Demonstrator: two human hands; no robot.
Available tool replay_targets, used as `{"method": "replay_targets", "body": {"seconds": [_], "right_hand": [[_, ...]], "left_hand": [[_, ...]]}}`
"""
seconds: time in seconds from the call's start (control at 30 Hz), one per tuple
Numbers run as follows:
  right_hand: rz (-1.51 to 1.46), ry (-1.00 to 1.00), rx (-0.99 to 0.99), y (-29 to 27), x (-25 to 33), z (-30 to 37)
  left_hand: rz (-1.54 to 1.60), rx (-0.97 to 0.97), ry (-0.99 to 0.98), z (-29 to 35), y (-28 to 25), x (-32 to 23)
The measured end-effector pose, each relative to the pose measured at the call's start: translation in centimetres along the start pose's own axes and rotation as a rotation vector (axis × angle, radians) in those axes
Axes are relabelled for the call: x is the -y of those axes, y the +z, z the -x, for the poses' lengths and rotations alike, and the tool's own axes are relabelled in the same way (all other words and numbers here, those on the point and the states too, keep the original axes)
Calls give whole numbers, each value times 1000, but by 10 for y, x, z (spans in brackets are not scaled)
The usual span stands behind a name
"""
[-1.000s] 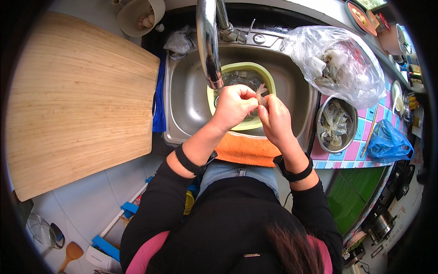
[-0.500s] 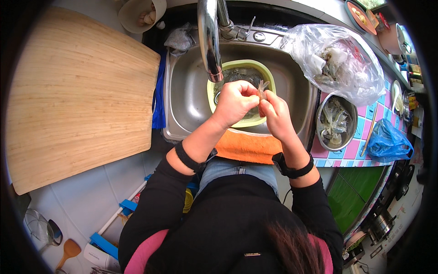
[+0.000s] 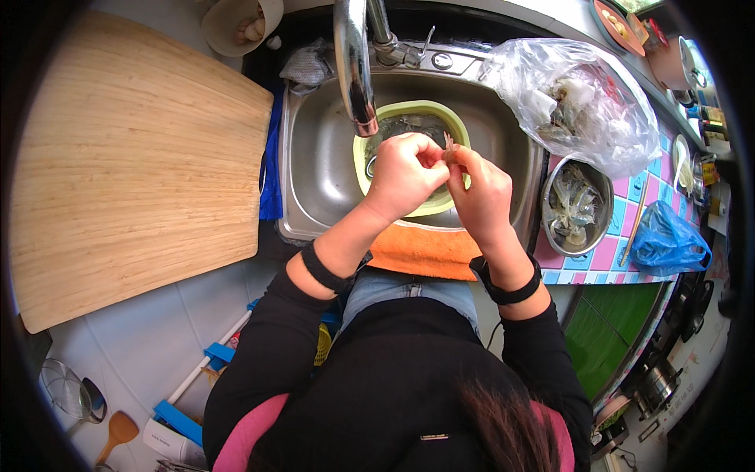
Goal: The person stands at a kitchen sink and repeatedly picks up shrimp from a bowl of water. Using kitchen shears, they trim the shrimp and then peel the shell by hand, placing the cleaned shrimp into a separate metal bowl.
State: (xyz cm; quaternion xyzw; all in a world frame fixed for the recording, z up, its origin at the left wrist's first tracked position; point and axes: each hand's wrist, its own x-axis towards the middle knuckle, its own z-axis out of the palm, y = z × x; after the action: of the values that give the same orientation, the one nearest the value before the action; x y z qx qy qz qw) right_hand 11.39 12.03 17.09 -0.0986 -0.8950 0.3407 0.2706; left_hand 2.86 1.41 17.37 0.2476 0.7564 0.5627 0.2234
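Note:
Over a yellow-green basin (image 3: pixel 460 126) in the steel sink, both my hands meet at a small shrimp (image 3: pixel 448 142) with its tail fan pointing up. My left hand (image 3: pixel 403 175) is closed, thumb and fingertips pinching the shrimp from the left. From the right, my right hand (image 3: pixel 482 189) is closed on it too, with thumb and forefinger bent around it. Most of the shrimp's body is hidden by the fingers. Greyish shrimp (image 3: pixel 409 124) lie in the basin, partly covered by my hands.
The faucet (image 3: pixel 356 71) hangs over the sink (image 3: pixel 314 181). To the right are a metal bowl (image 3: pixel 548 228) holding greyish, translucent pieces, a filled clear plastic bag (image 3: pixel 621 118) and a blue bag (image 3: pixel 668 240). A large wooden board (image 3: pixel 141 165) lies left; an orange towel (image 3: pixel 425 253) hangs in front.
My right hand has turned and shifted slightly, its fingers now bent higher around the shrimp. Less of the shrimp shows than before. The whole view has drifted a little.

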Motion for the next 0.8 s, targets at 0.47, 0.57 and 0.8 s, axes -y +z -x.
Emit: {"method": "replay_targets", "body": {"seconds": [0.47, 0.57, 0.8], "right_hand": [[-556, 493, 121, -9, -4, -1], [-697, 560, 160, -9, -9, 0], [-862, 602, 168, -7, -17, 5]], "left_hand": [[46, 75, -69, 1, -4, 3], [64, 96, -66, 0, -6, 3], [171, 162, -102, -1, -10, 0]]}}
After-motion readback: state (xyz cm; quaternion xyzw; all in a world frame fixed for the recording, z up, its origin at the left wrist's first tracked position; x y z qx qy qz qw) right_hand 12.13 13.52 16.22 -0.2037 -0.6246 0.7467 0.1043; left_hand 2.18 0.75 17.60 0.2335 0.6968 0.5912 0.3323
